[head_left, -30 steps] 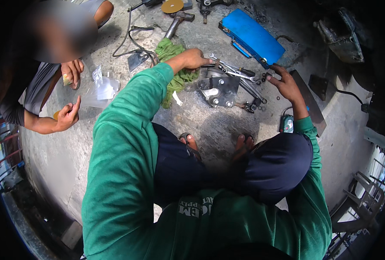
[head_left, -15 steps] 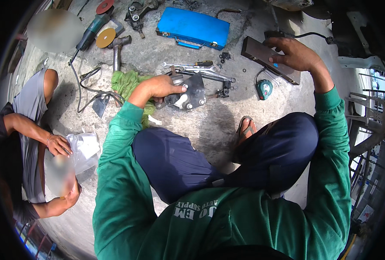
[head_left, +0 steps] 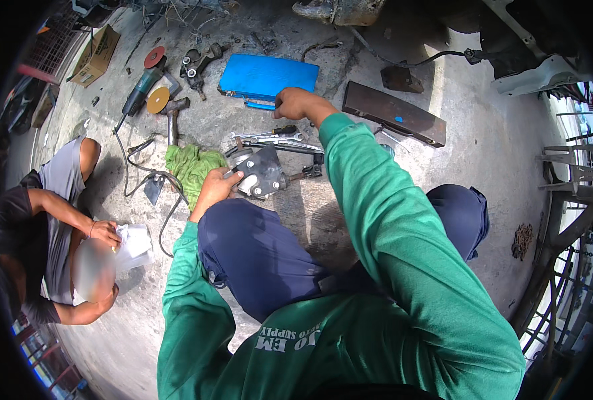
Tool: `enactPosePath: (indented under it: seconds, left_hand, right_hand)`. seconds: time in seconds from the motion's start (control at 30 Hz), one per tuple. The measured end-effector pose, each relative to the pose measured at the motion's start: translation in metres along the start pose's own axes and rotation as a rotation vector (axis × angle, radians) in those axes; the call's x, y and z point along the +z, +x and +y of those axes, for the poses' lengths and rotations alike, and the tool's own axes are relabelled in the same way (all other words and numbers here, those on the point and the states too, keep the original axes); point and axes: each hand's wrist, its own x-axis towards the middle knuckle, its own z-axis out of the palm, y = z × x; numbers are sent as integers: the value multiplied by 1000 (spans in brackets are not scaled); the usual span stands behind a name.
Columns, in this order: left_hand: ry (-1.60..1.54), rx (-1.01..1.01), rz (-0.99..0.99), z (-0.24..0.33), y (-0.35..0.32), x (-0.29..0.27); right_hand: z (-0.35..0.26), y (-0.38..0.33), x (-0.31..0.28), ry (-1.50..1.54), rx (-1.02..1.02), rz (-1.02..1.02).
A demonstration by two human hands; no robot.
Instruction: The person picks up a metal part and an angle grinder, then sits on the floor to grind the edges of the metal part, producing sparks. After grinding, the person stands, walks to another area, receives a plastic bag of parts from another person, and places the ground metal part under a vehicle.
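Note:
My left hand (head_left: 213,192) grips a bolted metal part (head_left: 264,175) with a dark flat plate and several round bolt heads, thumb on the plate's left edge. The part is just beyond my left knee. My right hand (head_left: 303,105) reaches forward to the front of a blue metal case (head_left: 270,75). Its fingers curl down at the right end of the case's handle (head_left: 259,105); the back of the hand hides part of the grip. Several wrenches (head_left: 270,140) and a screwdriver (head_left: 284,130) lie between case and part. A green cloth (head_left: 193,168) is beside my left hand.
A long brown box (head_left: 396,115) lies to the right of the case. At the left are an angle grinder (head_left: 143,90), a hammer (head_left: 172,123) and a loose black cord (head_left: 126,160). Another person (head_left: 50,220) sits at the left, holding a clear plastic bag (head_left: 135,248).
My right hand has left the brown box and moved left to the front of the blue case. My left hand still holds the metal part. The view has shifted.

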Motion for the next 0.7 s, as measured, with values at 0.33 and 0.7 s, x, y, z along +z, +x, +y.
enactPosePath:
  seconds: [0.33,0.7]
  left_hand:
    - [224,113,133,137,-36,61]
    - [246,32,407,270,-29,88]
  right_hand:
    - [151,-38,64,1445,474,296]
    - [85,-89,-56,802,-536,243]
